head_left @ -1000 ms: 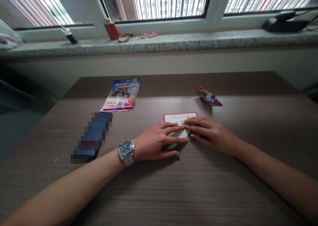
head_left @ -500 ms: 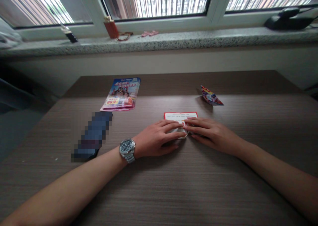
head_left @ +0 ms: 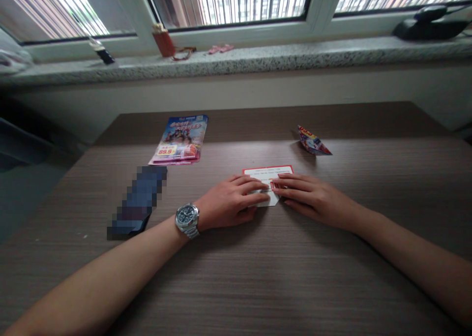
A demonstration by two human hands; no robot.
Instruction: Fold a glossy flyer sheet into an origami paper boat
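Observation:
A folded sheet of paper (head_left: pixel 268 170), white with a red edge and printed lines, lies on the table in front of me. My left hand (head_left: pixel 236 199) rests on its left part, fingers stretched out and pressing from above. On the right part lies my right hand (head_left: pixel 313 197), its fingers flat and extended too. Between the fingertips a red printed patch shows, and the near right corner is cut off at a slant. My hands hide both sides of the sheet. Beyond my right hand stands a small folded paper shape (head_left: pixel 313 142) with colourful print.
A stack of flyers (head_left: pixel 182 139) lies at the back left of the wooden table (head_left: pixel 236 287). Nearer, beside my left forearm, is a blurred-out phone-like dark object (head_left: pixel 138 200). On the stone windowsill (head_left: pixel 276 60) are a brown case (head_left: pixel 164 43) and a black device (head_left: pixel 429 26).
My left hand has slid slightly left, away from the right fingertips. More of the sheet's middle and near edge shows, lying flatter. My right hand has hardly moved.

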